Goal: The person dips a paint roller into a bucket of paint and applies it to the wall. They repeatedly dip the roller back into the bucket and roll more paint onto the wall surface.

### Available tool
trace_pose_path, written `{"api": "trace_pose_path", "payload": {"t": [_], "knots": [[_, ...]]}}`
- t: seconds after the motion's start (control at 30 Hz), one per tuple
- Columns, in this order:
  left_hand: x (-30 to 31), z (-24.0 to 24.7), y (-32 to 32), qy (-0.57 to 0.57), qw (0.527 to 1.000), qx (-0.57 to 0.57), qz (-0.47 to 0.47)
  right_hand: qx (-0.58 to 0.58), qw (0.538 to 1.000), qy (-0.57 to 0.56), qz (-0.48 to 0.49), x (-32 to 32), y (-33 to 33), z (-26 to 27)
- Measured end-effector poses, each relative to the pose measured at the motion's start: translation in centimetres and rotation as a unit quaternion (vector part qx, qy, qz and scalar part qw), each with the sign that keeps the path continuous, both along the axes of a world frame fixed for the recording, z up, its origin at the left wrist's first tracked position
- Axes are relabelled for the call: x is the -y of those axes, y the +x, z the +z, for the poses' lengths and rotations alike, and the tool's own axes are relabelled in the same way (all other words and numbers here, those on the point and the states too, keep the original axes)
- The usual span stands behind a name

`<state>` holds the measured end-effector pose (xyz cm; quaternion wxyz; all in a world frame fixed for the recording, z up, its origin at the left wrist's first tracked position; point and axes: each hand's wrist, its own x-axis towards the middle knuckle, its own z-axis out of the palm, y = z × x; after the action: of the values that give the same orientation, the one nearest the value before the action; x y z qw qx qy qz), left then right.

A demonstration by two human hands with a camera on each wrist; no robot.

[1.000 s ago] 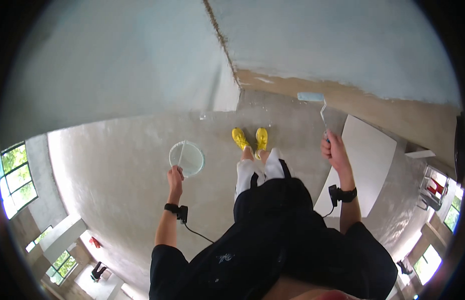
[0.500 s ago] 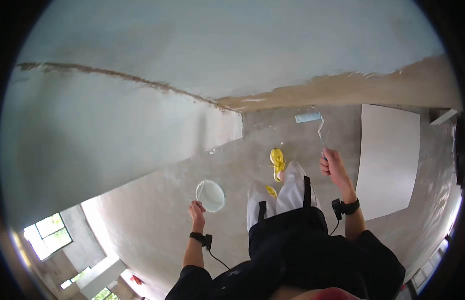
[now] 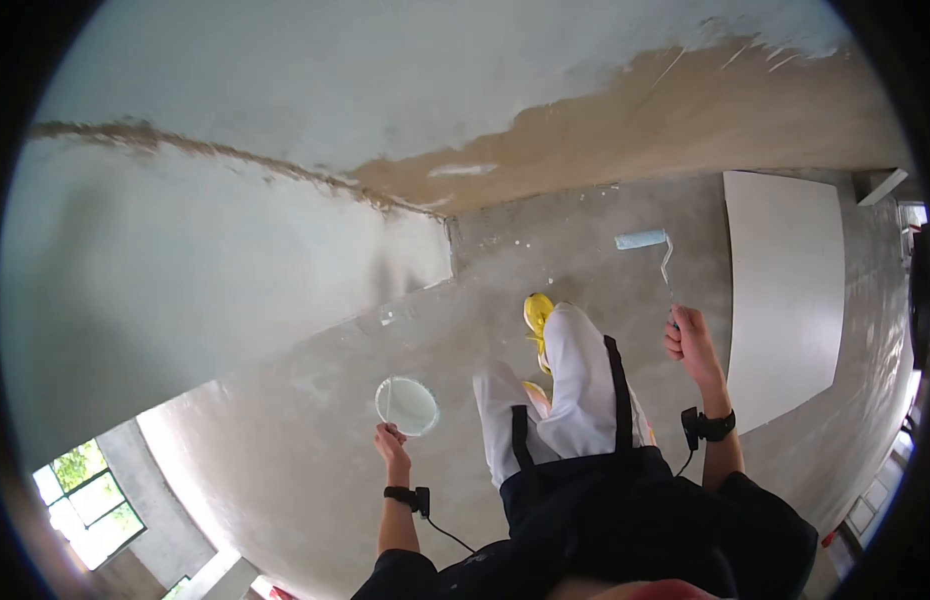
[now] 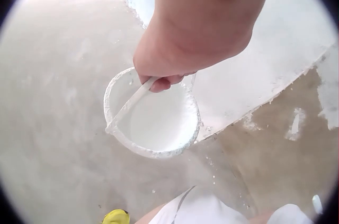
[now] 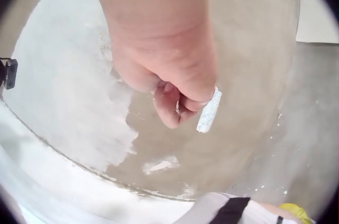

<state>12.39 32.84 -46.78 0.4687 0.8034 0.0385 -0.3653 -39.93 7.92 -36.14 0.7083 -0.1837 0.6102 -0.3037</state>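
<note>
Both hands full, nothing slack. Left hand (image 3: 390,440) clamped on the thin white handle (image 4: 130,105) of a round white plastic paint bucket (image 3: 406,406), fingers wrapped right round it, bucket hanging under the fist over the bare grey concrete floor (image 3: 285,450). Seen from the left wrist: inside of the bucket all white, rim crusted with white paint, handle running slantwise across the opening.

Right hand (image 3: 690,340) fisted round the grip of a paint roller with a thin metal frame and a pale blue sleeve (image 3: 641,239), sleeve held out ahead of the knuckles, above the floor and close to the foot of the wall. Touching the wall or not? Can't tell from up here. From the right wrist: tight fist, only a pale stub of the roller peeking past the fingers.

So, bucket down on the left side of the legs, roller out front on the right, well apart from each other.

Round about: two walls meeting in a corner, mostly pale blue-white paint, with a bare brown unpainted band (image 3: 625,130) along the bottom of the far one. Big flat white rectangular board (image 3: 785,290) lying on the floor just right of the right hand. Bright yellow shoes (image 3: 536,312) under white trousers (image 3: 575,390), one foot forward. Black strap (image 3: 712,425) on the right wrist, another on the left. Green-lit window (image 3: 85,495) low at the left edge.
</note>
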Motion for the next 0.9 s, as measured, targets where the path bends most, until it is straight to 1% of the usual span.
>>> {"api": "trace_pose_path", "payload": {"t": [0.1, 0.17, 0.2, 0.33, 0.4, 0.43, 0.47, 0.53, 0.6, 0.63, 0.67, 0.73, 0.8, 0.87, 0.9], "knots": [[-0.9, -2.9, -0.4, -0.018, 1.000, 0.001, 0.021, 0.000, 1.000, -0.014, 0.003, -0.8, -1.1, -3.3], [-0.5, -4.7, -0.2, -0.012, 1.000, 0.000, 0.016, -0.007, 1.000, -0.016, -0.003, -0.9, -1.2, -4.7], [-1.0, -6.4, 0.4, 0.002, 1.000, -0.002, 0.016, -0.016, 1.000, -0.012, -0.003, -1.1, -0.8, -6.1], [-1.9, -10.9, 1.4, -0.009, 1.000, 0.004, -0.014, -0.016, 0.999, -0.013, -0.026, -2.1, -1.1, -10.4], [-2.8, -12.4, 1.6, 0.033, 0.999, 0.010, -0.038, -0.022, 0.999, -0.019, -0.013, -2.4, -0.8, -12.2], [-2.6, -14.5, 2.1, 0.027, 0.999, 0.008, -0.030, -0.024, 0.999, -0.026, -0.005, -2.1, 0.2, -14.4], [-2.7, -15.5, 2.5, 0.041, 0.999, 0.009, -0.018, -0.040, 0.999, -0.018, -0.004, -2.3, 0.8, -15.8], [-3.3, -14.8, 1.8, 0.055, 0.998, 0.007, 0.005, -0.058, 0.998, -0.011, 0.008, -2.8, 0.5, -15.9], [-3.8, -14.2, 1.2, 0.024, 0.997, 0.049, -0.049, -0.043, 0.998, -0.039, 0.017, -3.2, 0.1, -16.3], [-4.2, -13.6, 0.9, 0.032, 0.996, 0.058, -0.065, -0.040, 0.998, -0.040, 0.025, -3.8, 0.1, -15.9], [-4.3, -13.7, 0.9, 0.027, 0.996, 0.060, -0.055, -0.048, 0.998, -0.039, 0.023, -4.0, 0.4, -15.8], [-5.1, -13.7, 0.7, 0.055, 0.992, 0.078, -0.086, -0.056, 0.997, -0.045, 0.028, -4.7, 0.5, -14.9], [-5.2, -14.7, 0.5, 0.047, 0.991, 0.091, -0.083, -0.064, 0.997, -0.045, 0.015, -4.8, 0.5, -14.5], [-5.8, -16.7, 0.4, 0.037, 0.992, 0.097, -0.077, -0.074, 0.995, -0.062, 0.018, -5.3, 0.2, -13.5], [-6.0, -14.6, 1.0, 0.054, 0.989, 0.118, -0.076, -0.077, 0.995, -0.056, 0.006, -5.5, -0.1, -10.9]]}}
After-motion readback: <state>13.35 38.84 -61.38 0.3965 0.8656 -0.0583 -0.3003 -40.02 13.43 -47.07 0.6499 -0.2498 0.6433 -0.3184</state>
